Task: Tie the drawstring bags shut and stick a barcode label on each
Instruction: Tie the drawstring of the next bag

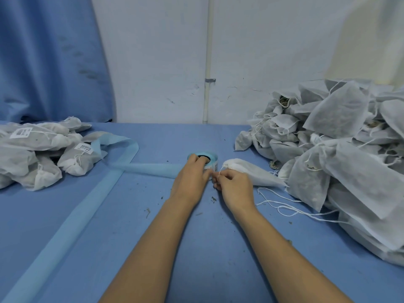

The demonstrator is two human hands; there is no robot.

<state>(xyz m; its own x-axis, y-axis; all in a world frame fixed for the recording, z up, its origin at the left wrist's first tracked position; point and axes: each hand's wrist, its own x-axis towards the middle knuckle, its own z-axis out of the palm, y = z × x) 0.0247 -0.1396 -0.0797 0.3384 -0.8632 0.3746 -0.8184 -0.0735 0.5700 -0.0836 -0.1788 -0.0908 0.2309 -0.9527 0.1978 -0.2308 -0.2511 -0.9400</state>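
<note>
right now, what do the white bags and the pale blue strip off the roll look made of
Bags: thin non-woven fabric, probably; matte, semi-sheer, with dark contents showing through. Drawstring: thin white cord, likely cotton. Blue strip off the label roll: smooth label backing paper, it seems; faint sheen, lies flat, loops stiffly.

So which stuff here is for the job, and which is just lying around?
For the job: label roll, white bag at the right hand, untied bag pile, labelled bags.
Just lying about: blue backing strip, crumbs, curtain, wall pipe.
</note>
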